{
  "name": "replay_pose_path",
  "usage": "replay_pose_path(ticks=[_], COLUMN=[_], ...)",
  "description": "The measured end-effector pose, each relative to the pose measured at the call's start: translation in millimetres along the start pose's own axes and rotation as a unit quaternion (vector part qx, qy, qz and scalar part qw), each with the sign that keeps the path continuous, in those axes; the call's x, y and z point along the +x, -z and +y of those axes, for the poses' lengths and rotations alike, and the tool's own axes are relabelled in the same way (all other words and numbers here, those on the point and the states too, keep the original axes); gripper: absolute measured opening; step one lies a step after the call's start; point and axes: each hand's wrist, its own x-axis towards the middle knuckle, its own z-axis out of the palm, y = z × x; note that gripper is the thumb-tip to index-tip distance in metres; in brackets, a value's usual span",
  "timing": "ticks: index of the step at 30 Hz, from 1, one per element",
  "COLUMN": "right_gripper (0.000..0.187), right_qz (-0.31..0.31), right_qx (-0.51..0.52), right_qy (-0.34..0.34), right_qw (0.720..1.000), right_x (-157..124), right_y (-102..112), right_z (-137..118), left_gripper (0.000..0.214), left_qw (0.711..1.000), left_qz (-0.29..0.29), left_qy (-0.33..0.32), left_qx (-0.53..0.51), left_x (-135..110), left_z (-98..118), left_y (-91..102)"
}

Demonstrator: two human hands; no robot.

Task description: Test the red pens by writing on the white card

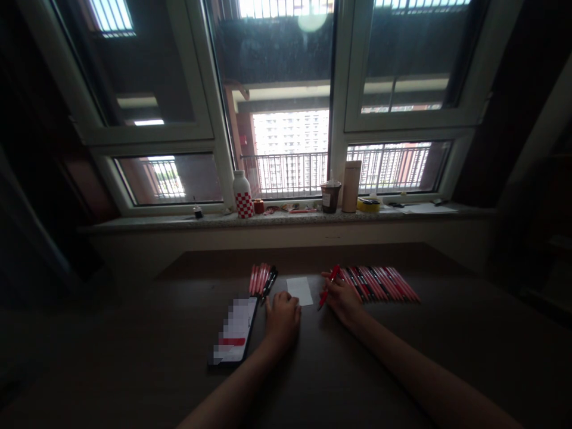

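A red pen (329, 287) is held in my right hand (345, 301), gripped between thumb and fingers with its tip slanting down towards the tabletop. Just left of the pen lies a small white sheet of paper (299, 291). My left hand (283, 319) rests on the table by the paper's lower left corner, its fingers slightly bent and the thumb apart. Close to that thumb are black pens (269, 282) beside a small group of pink-red pens (258, 278). A long row of red and black pens (379, 283) lies side by side to the right of my right hand.
A phone (235, 330) with a lit, partly blurred screen lies left of my left hand on the dark table (179, 310). On the windowsill (286, 219) behind stand a checkered bottle (242, 195), a drink cup (330, 198), a tall tan container (351, 186) and yellow tape (369, 205).
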Motion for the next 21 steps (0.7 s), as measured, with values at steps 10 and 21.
replay_pose_path(ticks=[10,21], right_gripper=[0.038,0.032], right_qz=[0.015,0.012], right_qx=[-0.076,-0.13], right_qy=[0.074,0.118], right_qw=[0.994,0.984], right_x=[-6.2,-4.6], right_y=[-8.4,-5.1], right_z=[3.6,6.1], left_gripper=[0.015,0.021], left_qw=[0.999,0.998], left_qz=[0.021,0.013], left_qy=[0.003,0.004], left_qx=[-0.045,-0.064], left_x=[1.7,2.6], left_z=[-2.8,-4.8], left_y=[-0.5,-2.2])
